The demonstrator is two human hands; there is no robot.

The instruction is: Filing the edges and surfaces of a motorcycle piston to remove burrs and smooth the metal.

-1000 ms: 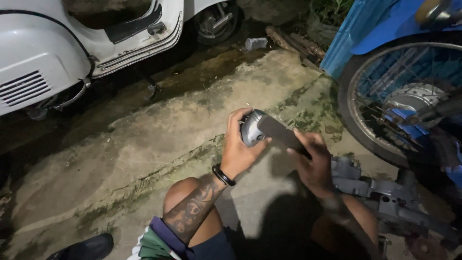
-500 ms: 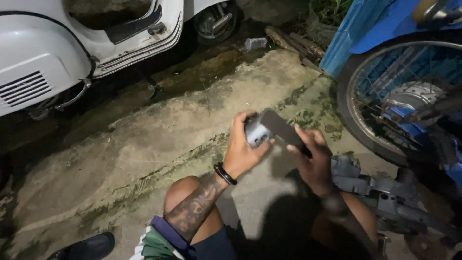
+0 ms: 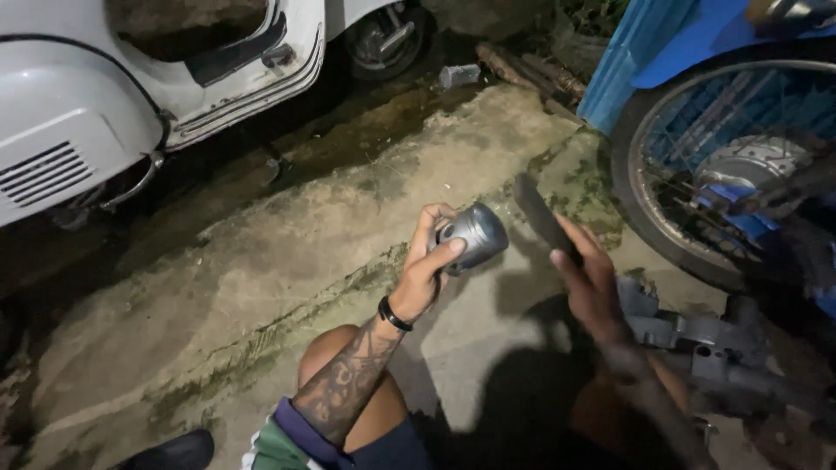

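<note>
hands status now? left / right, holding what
Left hand: closed on the grey metal piston.
Right hand: closed on a flat dark tool, blurred.

I see a piston (image 3: pixel 475 235) of bare metal, grey and smooth with a dull sheen, in my left hand (image 3: pixel 427 270). My right hand (image 3: pixel 592 283) grips a flat dark strip (image 3: pixel 542 216), matt; its material I cannot tell. The ground (image 3: pixel 261 287) is rough concrete, stained and mossy. The scooter (image 3: pixel 78 104) panels look like glossy white painted metal. The wheel (image 3: pixel 723 165) has a matt rubber tyre and thin shiny metal spokes. The casing (image 3: pixel 697 335) beside my right hand is matt grey cast metal.
</note>
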